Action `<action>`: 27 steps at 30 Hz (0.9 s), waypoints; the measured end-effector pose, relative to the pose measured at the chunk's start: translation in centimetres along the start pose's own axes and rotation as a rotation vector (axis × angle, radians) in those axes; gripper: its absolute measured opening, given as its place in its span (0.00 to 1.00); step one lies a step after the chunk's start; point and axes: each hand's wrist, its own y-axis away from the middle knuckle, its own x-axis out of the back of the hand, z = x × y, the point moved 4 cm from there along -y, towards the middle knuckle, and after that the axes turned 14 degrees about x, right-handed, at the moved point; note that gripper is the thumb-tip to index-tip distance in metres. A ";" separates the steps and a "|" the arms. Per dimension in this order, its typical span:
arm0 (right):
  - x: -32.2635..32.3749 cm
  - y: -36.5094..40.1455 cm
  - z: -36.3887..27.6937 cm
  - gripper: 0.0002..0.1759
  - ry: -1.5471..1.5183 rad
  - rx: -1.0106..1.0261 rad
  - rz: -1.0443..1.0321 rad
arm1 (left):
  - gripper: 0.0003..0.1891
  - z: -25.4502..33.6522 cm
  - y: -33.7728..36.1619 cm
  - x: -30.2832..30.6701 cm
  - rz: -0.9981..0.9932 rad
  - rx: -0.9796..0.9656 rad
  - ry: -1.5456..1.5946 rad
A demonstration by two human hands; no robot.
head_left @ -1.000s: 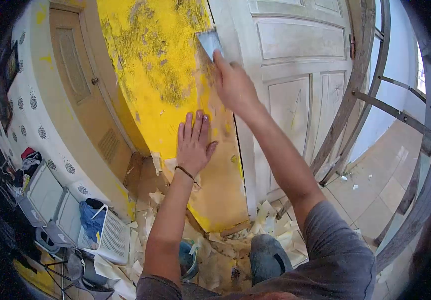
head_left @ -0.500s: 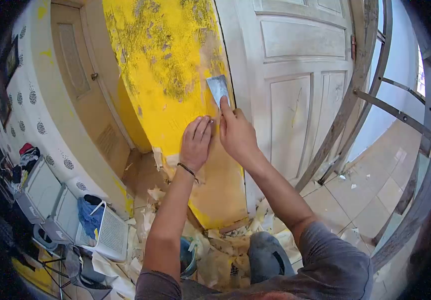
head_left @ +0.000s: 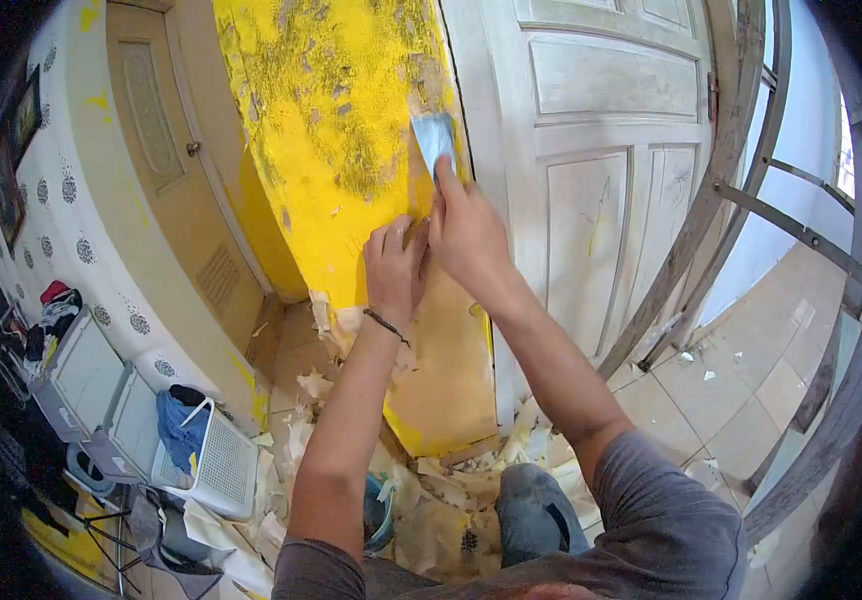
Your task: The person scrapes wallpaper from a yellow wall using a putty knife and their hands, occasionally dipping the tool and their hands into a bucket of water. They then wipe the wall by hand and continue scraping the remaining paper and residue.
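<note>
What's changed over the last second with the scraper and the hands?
The right hand, holding the scraper, dropped down the yellow wall to beside the left hand, then edged back up. The left hand went from flat and spread to curled. Grip on the scraper, white door and floor scraps are unchanged.

A home, this was, and one mid-renovation. A white panelled door [head_left: 601, 150] stood beside a tan inner door [head_left: 166, 160] with a round knob [head_left: 192, 148]. The yellow wall [head_left: 321, 130] between them showed patchy, stripped down to bare brown lower down. Torn paper scraps [head_left: 441, 500] littered the floor at its foot. Dotted wallpaper [head_left: 81, 250] and a framed picture [head_left: 11, 150] lined the left side, a white basket [head_left: 221, 465] with blue cloth [head_left: 179, 425] sat below, and pale floor tiles [head_left: 741, 390] ran off right under a rough wooden frame [head_left: 711, 200].
</note>
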 end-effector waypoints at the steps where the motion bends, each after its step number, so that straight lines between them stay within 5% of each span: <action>1: 0.1 -1.4 0.1 0.27 -0.001 -0.001 0.000 | 0.16 0.0 -0.1 0.1 0.025 0.002 0.041; 7: 3.7 -13.8 0.3 0.15 0.062 0.115 0.113 | 0.09 -0.5 -0.5 -0.3 0.022 0.017 0.080; 11: 5.4 -18.0 0.6 0.18 0.095 0.141 0.087 | 0.06 -0.3 -1.3 -0.2 0.020 0.011 0.035; 13: 5.9 -17.7 0.9 0.17 0.105 0.247 0.136 | 0.06 -0.1 -1.5 -0.1 0.030 0.027 0.019; 21: 0.2 4.8 0.4 0.26 -0.014 -0.006 -0.062 | 0.12 0.3 -0.4 0.1 -0.006 0.054 0.013; 27: 2.1 -4.0 0.1 0.24 -0.025 0.031 0.059 | 0.07 -0.4 -0.7 -0.1 -0.057 0.064 0.007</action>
